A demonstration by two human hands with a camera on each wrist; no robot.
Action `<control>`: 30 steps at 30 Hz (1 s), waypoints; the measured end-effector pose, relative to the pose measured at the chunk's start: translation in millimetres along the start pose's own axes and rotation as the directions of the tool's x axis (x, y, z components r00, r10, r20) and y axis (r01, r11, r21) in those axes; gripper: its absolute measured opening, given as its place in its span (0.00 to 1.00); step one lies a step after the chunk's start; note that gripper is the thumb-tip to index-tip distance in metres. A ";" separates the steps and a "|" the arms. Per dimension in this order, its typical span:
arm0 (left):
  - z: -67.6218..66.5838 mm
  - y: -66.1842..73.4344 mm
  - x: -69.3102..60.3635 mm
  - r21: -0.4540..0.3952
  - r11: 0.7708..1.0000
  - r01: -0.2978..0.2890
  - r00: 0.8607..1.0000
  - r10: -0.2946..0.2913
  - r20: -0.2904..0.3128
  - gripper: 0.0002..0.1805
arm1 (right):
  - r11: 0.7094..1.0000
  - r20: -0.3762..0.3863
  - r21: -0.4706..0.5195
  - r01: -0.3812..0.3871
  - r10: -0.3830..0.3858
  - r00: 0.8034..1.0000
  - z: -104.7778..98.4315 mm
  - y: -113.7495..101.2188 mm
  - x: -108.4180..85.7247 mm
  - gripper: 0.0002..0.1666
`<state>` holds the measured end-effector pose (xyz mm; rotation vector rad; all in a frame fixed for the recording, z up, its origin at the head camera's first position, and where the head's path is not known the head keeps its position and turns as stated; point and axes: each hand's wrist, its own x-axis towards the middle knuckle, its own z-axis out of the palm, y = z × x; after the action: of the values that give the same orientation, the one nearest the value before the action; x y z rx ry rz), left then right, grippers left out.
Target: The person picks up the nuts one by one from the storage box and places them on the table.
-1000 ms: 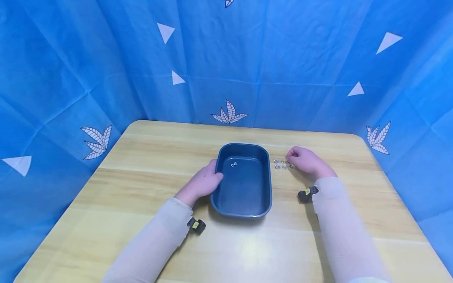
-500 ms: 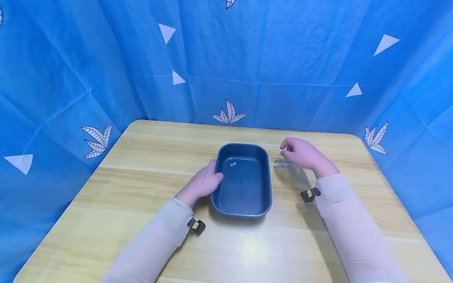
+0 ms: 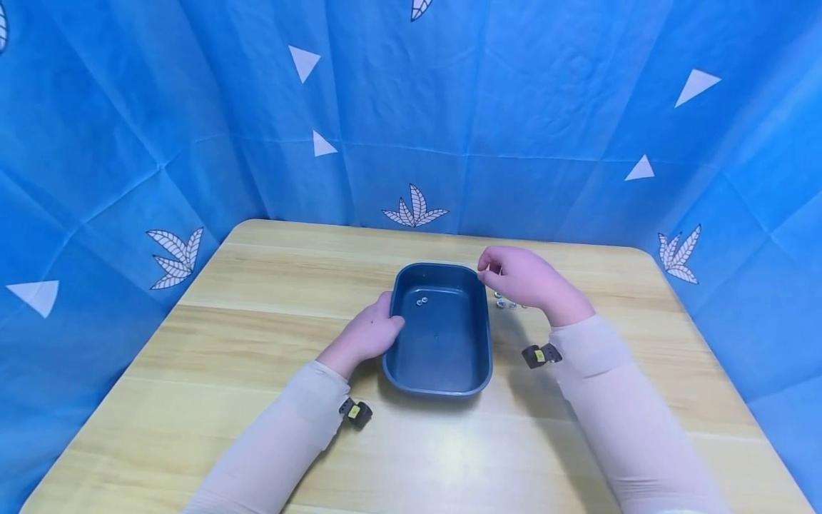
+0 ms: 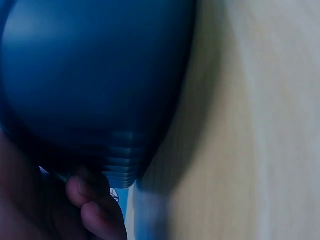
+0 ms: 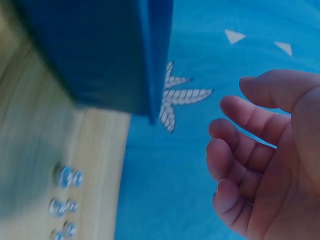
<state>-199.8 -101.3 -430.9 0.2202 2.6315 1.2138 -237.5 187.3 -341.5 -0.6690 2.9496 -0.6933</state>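
A dark blue tray (image 3: 439,343) stands on the wooden table, with two small silver round pieces (image 3: 422,301) inside near its far left. My left hand (image 3: 366,330) grips the tray's left side, thumb over the rim; curled fingertips (image 4: 97,215) show against the outer wall in the left wrist view. Over the tray's far right corner hovers my right hand (image 3: 526,280), its fingers loosely bent. In the right wrist view a gap lies between thumb and forefinger, and nothing shows there. Several like silver pieces (image 5: 65,205) lie in pairs on the table, partly hidden by that hand in the head view.
The wooden table (image 3: 257,300) spreads out around the tray. A blue patterned cloth (image 3: 546,107) hangs behind it and at both sides. Each wrist carries a small black camera, such as the left wrist camera (image 3: 356,412).
My right hand has risen from the silver pieces on the table and moved left to the tray's corner, leaving the pieces lying there. My left hand and the tray have stayed put.
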 end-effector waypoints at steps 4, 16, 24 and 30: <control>0.3 0.7 -0.3 -0.003 1.000 0.001 1.000 -0.001 0.005 0.31 | 1.000 0.006 -0.028 -0.001 0.001 1.000 0.4 -14.0 5.9 0.10; -1.7 2.1 -1.6 -0.005 1.000 0.001 1.000 -0.001 0.008 0.31 | 0.999 0.025 -0.044 0.020 -0.018 1.000 11.7 -51.4 29.6 0.09; -2.9 2.7 -2.2 0.001 1.000 -0.013 1.000 0.013 0.010 0.30 | 0.999 0.063 -0.034 0.031 -0.029 0.998 21.4 -61.8 42.3 0.11; -3.1 1.5 -0.7 0.034 0.999 -0.012 1.000 0.011 0.009 0.30 | 0.995 0.075 -0.048 0.088 -0.084 0.994 33.4 -63.7 52.4 0.09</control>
<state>-200.0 -102.8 -427.7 0.2464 2.6487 1.1692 -255.0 100.1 -340.8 -0.8121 2.8952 -0.5877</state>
